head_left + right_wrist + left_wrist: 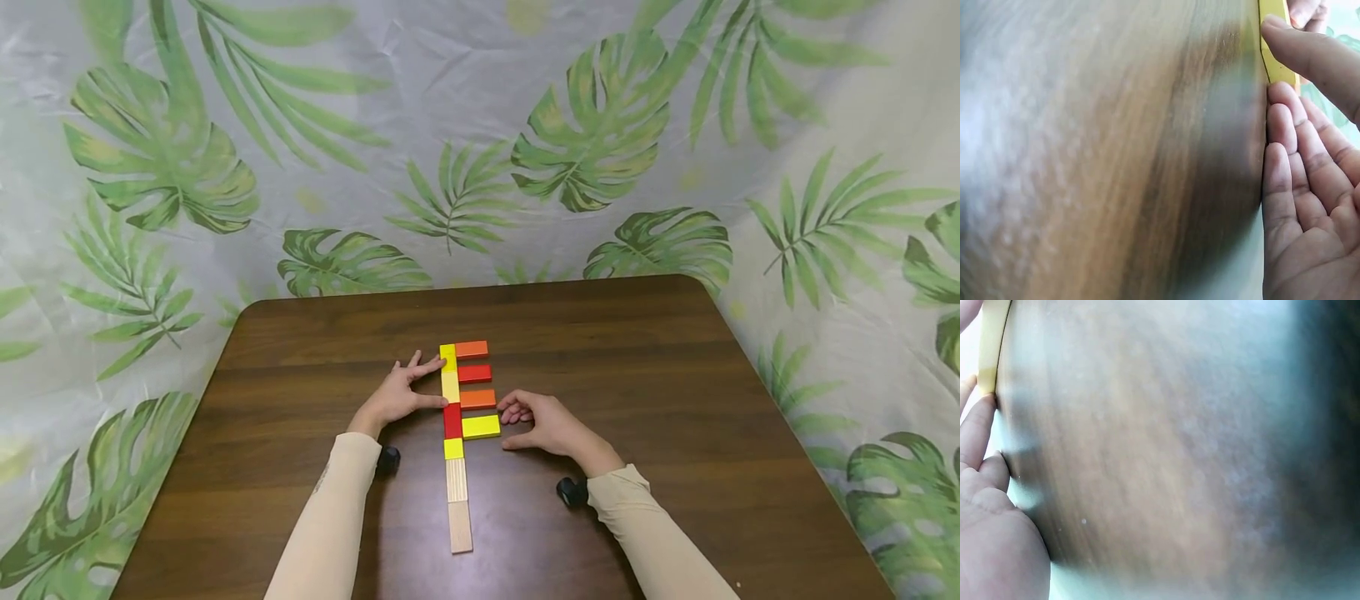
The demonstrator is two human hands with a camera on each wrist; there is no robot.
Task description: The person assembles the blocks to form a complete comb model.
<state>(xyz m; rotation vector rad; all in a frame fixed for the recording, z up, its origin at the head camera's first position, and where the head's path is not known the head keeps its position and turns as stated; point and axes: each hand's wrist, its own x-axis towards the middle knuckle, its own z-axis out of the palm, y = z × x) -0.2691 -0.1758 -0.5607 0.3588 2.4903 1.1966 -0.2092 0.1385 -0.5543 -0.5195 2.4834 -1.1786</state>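
A column of flat blocks runs down the table: a yellow block (447,357), a pale yellow block (450,387), a red block (453,422), a small yellow block (453,449) and two bare-wood blocks. My left hand (397,394) spreads along the left side, index fingertip at the top yellow block, thumb at the red block's upper end. From the column's right side stick out an orange block (472,349), a red block (475,373), a second orange block (477,399) and a long yellow block (481,427). At this last one's outer end, my right hand (551,423) holds thumb and fingers apart.
A ridged wood block (457,480) and a plain wood block (461,527) form the near end of the column. The brown table (637,358) has rounded far corners. Behind it hangs a leaf-patterned cloth (465,108).
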